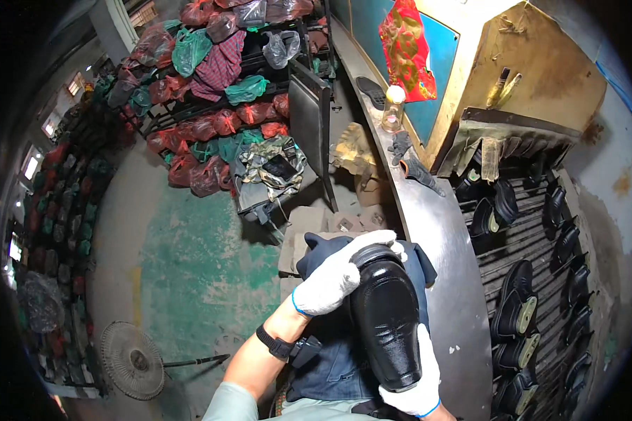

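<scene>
Lower centre of the frame: a glossy black shoe [386,316] is held between two white-gloved hands, toe end toward the lower edge and heel opening toward the middle of the frame. The left hand [337,277] is clenched over the heel end, fingers wrapped across the opening. The right hand [418,386] is grasping the toe end from below and from the right side, its fingers curled up along the sole edge. The shoe sits over the person's lap, above a dark blue cloth [330,365] that covers the knees. A black wrist strap [274,344] circles the left forearm.

Just right of the shoe, a curved metal counter [449,274] runs from the upper centre to the lower right. On its upper stretch stand a small bottle with a pale cap [393,109] and a dark glove [411,165] lying flat. Further right, a slatted conveyor rack [534,245] carries rows of black shoes [516,305] on lasts, well apart from the hands.

Upper left to upper centre: shelving loaded with red and green plastic bags [203,126]. Lower left: a round fan guard [130,359] lies on the worn green floor [203,274]. Upper right: a stained wooden cabinet [541,70] with a red paper sheet [407,45] beside it.
</scene>
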### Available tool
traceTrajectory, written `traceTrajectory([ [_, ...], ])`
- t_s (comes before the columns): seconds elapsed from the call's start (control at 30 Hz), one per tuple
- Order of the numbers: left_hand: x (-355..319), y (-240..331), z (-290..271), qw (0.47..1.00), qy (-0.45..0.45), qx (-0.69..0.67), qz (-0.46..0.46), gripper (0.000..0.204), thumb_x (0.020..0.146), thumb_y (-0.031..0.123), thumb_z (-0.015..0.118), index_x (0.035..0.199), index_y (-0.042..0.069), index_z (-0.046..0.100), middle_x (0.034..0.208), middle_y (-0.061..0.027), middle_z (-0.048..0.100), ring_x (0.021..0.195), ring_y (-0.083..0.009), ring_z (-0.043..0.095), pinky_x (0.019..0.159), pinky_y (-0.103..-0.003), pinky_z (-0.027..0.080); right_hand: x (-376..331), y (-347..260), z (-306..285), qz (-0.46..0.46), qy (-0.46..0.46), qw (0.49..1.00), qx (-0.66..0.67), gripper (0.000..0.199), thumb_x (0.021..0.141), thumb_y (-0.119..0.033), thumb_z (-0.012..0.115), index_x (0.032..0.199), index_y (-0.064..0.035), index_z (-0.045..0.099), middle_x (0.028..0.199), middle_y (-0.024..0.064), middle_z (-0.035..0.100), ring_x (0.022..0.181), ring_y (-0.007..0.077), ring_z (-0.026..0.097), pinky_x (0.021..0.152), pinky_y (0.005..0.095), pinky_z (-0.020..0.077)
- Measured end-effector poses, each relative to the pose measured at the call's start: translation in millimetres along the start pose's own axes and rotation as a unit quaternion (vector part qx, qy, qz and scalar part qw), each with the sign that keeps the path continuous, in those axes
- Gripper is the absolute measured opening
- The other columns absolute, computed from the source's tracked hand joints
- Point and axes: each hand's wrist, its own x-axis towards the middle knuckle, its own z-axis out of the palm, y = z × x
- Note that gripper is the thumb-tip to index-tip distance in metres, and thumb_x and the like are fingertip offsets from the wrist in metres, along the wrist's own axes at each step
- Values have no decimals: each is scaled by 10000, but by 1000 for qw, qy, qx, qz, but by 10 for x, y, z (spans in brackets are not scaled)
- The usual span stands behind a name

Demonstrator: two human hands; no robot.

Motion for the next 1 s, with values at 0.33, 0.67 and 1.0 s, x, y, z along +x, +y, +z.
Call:
traceTrajectory([
  [0.33, 25, -90, 24, 1000, 15, 17, 3, 1144, 895, 892, 613, 1607, 5, 488, 1509, -234, 645, 1377, -327, 640, 1207, -482, 481, 134, -191, 144, -7, 44, 998, 32, 1272, 624, -214, 969, 1674, 104, 324, 1578, 280, 559, 1455, 399, 581, 1250, 469, 439],
  [0.67, -43, 392, -85, 996, -57, 42, -60, 1226, 829, 801, 745, 1664, -38, 425, 1675, -166, 524, 1519, -277, 519, 1298, -433, 354, 479, -41, 331, -72, 5, 997, -3, 1023, 662, -153, 913, 1563, 1, 455, 1411, 211, 646, 1279, 379, 658, 1125, 461, 502],
  [1.0, -526, 710, 523, 713, -234, 609, 257, 442, 1044, 265, 631, 1458, 123, 690, 1527, -167, 663, 1384, -370, 653, 1146, -519, 537, 1395, 54, -92, -27, -175, 957, 228, 889, 905, -380, 827, 1594, -3, 410, 1414, 190, 691, 1361, 334, 635, 1256, 485, 428],
])
